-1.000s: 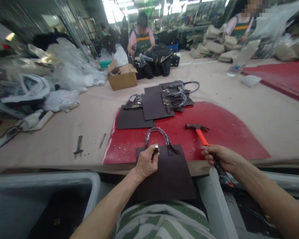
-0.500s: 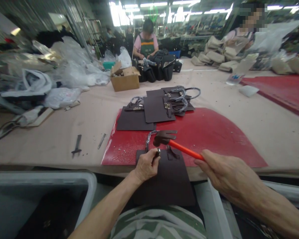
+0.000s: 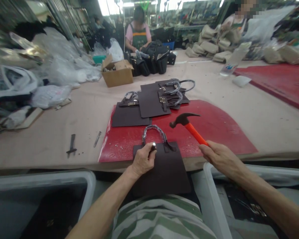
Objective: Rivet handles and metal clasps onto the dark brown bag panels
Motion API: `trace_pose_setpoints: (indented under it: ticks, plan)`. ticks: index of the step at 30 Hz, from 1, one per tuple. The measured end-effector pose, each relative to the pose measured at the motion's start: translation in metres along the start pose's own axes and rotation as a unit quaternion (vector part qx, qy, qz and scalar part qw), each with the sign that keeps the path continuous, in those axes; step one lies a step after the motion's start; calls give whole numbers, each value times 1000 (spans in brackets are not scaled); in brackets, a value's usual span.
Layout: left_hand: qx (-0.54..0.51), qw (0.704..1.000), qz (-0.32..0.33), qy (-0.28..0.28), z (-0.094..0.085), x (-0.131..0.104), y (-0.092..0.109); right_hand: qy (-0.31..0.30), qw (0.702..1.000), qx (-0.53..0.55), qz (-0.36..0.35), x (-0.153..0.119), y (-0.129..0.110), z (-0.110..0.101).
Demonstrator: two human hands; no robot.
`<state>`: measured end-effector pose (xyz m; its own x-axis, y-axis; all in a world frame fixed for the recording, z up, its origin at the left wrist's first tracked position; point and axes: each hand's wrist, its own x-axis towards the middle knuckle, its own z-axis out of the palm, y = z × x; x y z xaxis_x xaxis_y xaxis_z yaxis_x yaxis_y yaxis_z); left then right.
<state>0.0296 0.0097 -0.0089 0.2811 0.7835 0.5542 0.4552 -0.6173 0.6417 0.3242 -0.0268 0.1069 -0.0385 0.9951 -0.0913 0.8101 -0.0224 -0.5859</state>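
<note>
My left hand (image 3: pixel 144 160) is closed around a short metal punch (image 3: pixel 153 145), whose shiny top end sticks up past the fingers. Under that hand lies a dark brown bag panel (image 3: pixel 170 172), partly on the red board (image 3: pixel 201 132) and partly hanging over the table's front edge. Its handle (image 3: pixel 154 128), wrapped in clear plastic, arches away from me. My right hand (image 3: pixel 218 154) grips the orange handle of a claw hammer (image 3: pixel 186 121). The hammer head is raised to the right of the punch, apart from it. Where the punch's lower tip rests is hidden by my left hand.
More brown panels with handles (image 3: pixel 154 103) are piled at the board's far edge. A metal rod (image 3: pixel 97 138) and a dark T-shaped tool (image 3: pixel 71 146) lie left. Grey bins (image 3: pixel 89 186) flank me below the table. A cardboard box (image 3: pixel 118 77) stands behind; a co-worker (image 3: pixel 139 31) sits opposite.
The hammer has swung up and away to the right from above the punch. My left hand stays on the panel with the punch. The whole view has shifted slightly.
</note>
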Motion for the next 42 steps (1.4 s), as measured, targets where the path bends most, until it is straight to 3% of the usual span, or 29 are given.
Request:
trace_pose_setpoints:
  ticks: [2, 4, 7, 9, 11, 13, 18, 25, 32, 42]
  plan:
    - [-10, 1000, -3, -1, 0, -1, 0, -14, 998, -23, 50, 13, 21, 9]
    - [-16, 1000, -5, -4, -1, -1, 0, 12, 991, -108, 71, 21, 34, 19]
    - [-23, 1000, -13, -15, -4, -1, 1, 114, 972, -206, -24, 25, 30, 37]
    - [-27, 999, -17, -20, -6, 0, 2, 147, 963, -179, -138, 24, 13, 51]
    - [-28, 999, -13, -18, -8, 1, 3, 120, 959, -130, -219, 23, -8, 69]
    - [-27, 1000, -4, -12, -9, 2, 3, 75, 960, -109, -246, 24, -25, 88]
    - [-20, 1000, -5, -3, -10, 1, 4, 27, 975, -116, -187, 33, -34, 121]
    - [-17, 1000, 14, 16, -13, 2, 7, 16, 982, -105, -155, 38, -33, 125]
    - [-49, 995, -71, 45, -12, -2, 9, 18, 985, -95, -145, 38, -35, 126]
    - [-53, 997, -37, 38, -8, -1, 8, 25, 984, -90, -151, 38, -33, 128]
